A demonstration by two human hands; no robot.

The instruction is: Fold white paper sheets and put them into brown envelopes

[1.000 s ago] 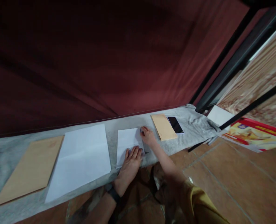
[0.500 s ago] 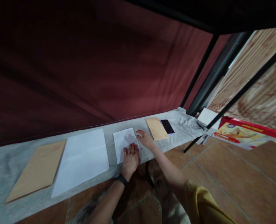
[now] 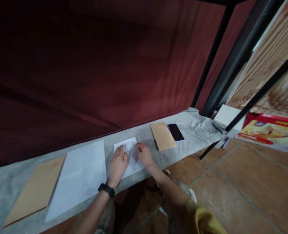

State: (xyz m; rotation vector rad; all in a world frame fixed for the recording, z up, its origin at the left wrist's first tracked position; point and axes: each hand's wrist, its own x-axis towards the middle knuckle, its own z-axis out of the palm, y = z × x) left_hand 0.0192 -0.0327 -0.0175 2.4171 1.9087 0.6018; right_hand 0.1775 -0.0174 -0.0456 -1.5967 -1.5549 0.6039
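Observation:
A small white sheet of paper point(image 3: 131, 162), which looks folded, lies on the grey cloth between my hands. My left hand point(image 3: 118, 165) rests flat over its left side, fingers stretched out and a black band on the wrist. At its upper right edge my right hand point(image 3: 145, 156) has curled fingers, with thumb and forefinger closed on the paper; the exact contact is hard to see. A larger white sheet point(image 3: 81, 175) with faint creases lies to the left of my left hand. Beyond my right hand is a small brown envelope point(image 3: 163, 136).
The grey cloth point(image 3: 144, 130) covers a narrow bench along a dark red curtain point(image 3: 109, 81). A large brown envelope point(image 3: 36, 188) lies at far left, and a phone point(image 3: 176, 132) at right. Black poles point(image 3: 213, 55) and a red-yellow box point(image 3: 272, 131) stand to the right.
My left hand has moved left across the small sheet to its left side. My right hand has come onto the sheet's right edge, fingers more curled. The view has shifted slightly.

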